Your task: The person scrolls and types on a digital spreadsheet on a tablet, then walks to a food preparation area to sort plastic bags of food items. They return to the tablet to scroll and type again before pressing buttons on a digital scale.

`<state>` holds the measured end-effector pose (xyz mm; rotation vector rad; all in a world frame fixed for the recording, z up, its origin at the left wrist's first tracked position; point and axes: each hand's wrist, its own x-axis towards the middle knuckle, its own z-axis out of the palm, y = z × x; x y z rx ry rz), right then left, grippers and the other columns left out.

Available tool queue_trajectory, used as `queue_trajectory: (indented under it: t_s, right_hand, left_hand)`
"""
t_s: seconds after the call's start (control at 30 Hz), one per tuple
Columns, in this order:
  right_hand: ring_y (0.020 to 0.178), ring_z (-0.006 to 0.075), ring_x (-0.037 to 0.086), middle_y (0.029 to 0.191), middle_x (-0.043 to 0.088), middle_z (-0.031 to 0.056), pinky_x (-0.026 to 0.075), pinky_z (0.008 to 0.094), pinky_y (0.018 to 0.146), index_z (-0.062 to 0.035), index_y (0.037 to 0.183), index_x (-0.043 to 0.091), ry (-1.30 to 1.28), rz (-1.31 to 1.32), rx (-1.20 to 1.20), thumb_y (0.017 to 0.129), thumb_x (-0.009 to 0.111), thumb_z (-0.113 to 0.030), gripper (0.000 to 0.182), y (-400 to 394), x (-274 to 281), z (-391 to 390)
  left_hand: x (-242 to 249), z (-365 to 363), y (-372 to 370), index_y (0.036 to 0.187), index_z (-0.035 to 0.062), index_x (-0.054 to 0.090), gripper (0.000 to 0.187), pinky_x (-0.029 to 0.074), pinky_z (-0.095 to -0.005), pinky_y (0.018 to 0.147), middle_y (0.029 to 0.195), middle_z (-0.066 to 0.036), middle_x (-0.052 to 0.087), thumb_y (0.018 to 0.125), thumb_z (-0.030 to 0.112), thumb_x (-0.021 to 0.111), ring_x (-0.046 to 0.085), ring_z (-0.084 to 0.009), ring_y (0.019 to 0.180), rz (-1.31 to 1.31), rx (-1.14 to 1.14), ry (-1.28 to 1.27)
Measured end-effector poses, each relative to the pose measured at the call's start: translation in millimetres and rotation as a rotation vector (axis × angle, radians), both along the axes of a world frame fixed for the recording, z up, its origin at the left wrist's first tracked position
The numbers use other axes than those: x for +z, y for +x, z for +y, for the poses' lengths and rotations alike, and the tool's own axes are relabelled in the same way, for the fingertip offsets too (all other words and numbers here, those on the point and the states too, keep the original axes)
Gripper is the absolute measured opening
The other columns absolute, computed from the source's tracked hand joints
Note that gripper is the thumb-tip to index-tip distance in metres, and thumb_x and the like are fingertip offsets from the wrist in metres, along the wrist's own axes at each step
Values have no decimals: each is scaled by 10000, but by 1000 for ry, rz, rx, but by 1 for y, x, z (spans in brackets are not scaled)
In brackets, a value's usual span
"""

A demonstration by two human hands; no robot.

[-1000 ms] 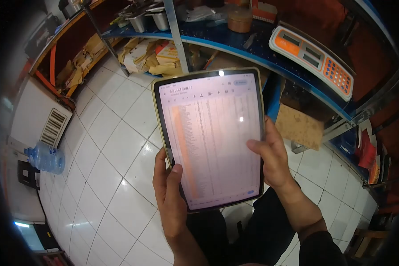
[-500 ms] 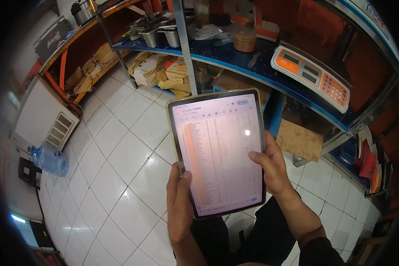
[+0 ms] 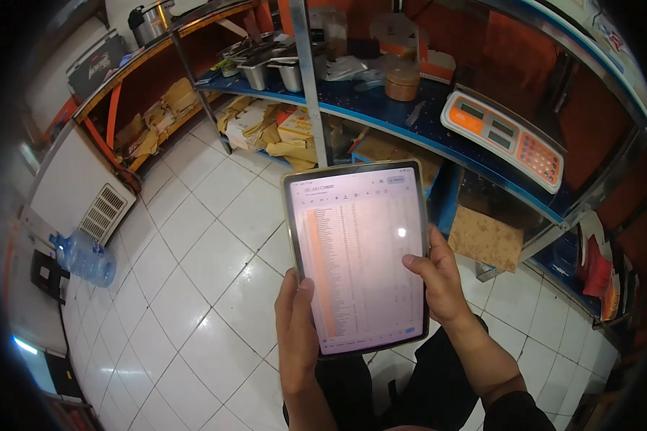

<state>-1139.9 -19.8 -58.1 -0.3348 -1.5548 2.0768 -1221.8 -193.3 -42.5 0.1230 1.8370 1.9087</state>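
Note:
A tablet (image 3: 359, 266) in a pale yellowish case is held upright in front of my lap, its screen lit with a spreadsheet that has an orange column on the left. My left hand (image 3: 295, 323) grips the lower left edge, thumb on the front border and fingers behind. On the opposite side my right hand (image 3: 442, 280) clasps the right edge, its thumb lying over the screen's margin. The fingers behind the tablet are partly hidden.
A blue shelf (image 3: 381, 111) holds an orange and white digital scale (image 3: 503, 136), a brown-filled tub (image 3: 401, 82) and metal containers (image 3: 254, 75). A large water bottle (image 3: 86, 260) lies on the tiled floor (image 3: 194, 287) at left. Brown paper (image 3: 291, 151) fills the lower shelf.
The view has shifted slightly, so the shelves sit a little lower and further right. The tablet appears a bit lower and more upright, still in both hands. Its screen content looks much the same.

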Motion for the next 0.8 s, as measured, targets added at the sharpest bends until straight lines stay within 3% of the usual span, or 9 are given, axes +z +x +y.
queue_trajectory:
  t_s: [0.07, 0.13, 0.23, 0.27, 0.4, 0.47, 0.57, 0.7, 0.8]
  right_hand:
    - [1075, 152, 527, 1165, 537, 115, 395, 302, 952, 7, 1274, 384, 5, -1, -7, 850, 512, -31, 444, 3, 1, 0]
    - [1054, 150, 543, 1148, 544, 117, 416, 297, 932, 4, 1266, 380, 19, -12, 3, 863, 521, -42, 429, 4, 4, -1]
    - [1044, 148, 549, 1137, 549, 122, 427, 297, 922, 1, 1257, 381, 45, -1, -9, 869, 531, -48, 419, 4, 1, -1]
    - [1038, 144, 551, 1130, 552, 122, 430, 297, 917, 4, 1246, 385, 13, 3, -3, 867, 535, -46, 410, 5, 4, -2]
    - [1037, 141, 551, 1131, 552, 122, 435, 295, 910, 9, 1242, 384, 43, -13, -9, 867, 537, -45, 409, 6, 3, 0]
    - [1029, 141, 555, 1125, 555, 124, 443, 291, 898, 12, 1241, 383, 88, -16, -17, 872, 533, -48, 403, 6, 3, 1]
    - [1028, 142, 558, 1122, 558, 128, 447, 285, 890, 10, 1247, 377, 75, -16, 4, 875, 534, -52, 409, 8, 6, 1]
    - [1031, 149, 568, 1146, 554, 139, 452, 287, 884, 6, 1246, 374, 98, 9, 17, 904, 541, -93, 394, 8, 5, 2]
    - [1032, 148, 570, 1126, 564, 142, 450, 286, 881, 0, 1259, 370, 134, 30, 6, 935, 539, -157, 398, 8, 5, 4]
  left_hand:
    - [-2, 4, 3, 1390, -59, 321, 696, 340, -425, 1039, 1357, -279, 399, 898, 405, 489, 361, -368, 1303, 16, -9, 20]
    - [-2, 10, 8, 1148, -58, 503, 428, 405, -279, 844, 1005, -137, 571, 926, 306, 466, 523, -182, 929, 82, 146, 126]
    - [-3, 8, 8, 1214, -82, 470, 499, 383, -288, 907, 1092, -159, 552, 918, 319, 494, 510, -202, 1016, 67, 139, 125]
    - [-4, 10, 10, 1279, -112, 416, 570, 360, -299, 958, 1192, -189, 513, 914, 318, 499, 487, -228, 1102, 28, 217, 54]
    - [-5, 7, 10, 1323, -113, 372, 615, 342, -313, 997, 1266, -214, 473, 913, 325, 505, 457, -253, 1181, 0, 137, 99]
    - [-5, 10, 13, 1355, -98, 343, 639, 336, -327, 1017, 1293, -229, 460, 918, 340, 505, 442, -269, 1219, 0, 241, 40]
    - [-20, 4, 3, 1371, -84, 327, 649, 351, -337, 1012, 1299, -237, 458, 922, 348, 508, 436, -276, 1235, 28, 133, 192]
    - [-11, 9, 5, 1252, -12, 480, 541, 402, -336, 952, 1195, -150, 561, 979, 436, 349, 541, -221, 1097, -8, 56, 329]
    - [-7, 11, 6, 1270, -4, 467, 566, 398, -338, 961, 1216, -153, 550, 978, 466, 349, 529, -220, 1117, 42, 9, 350]
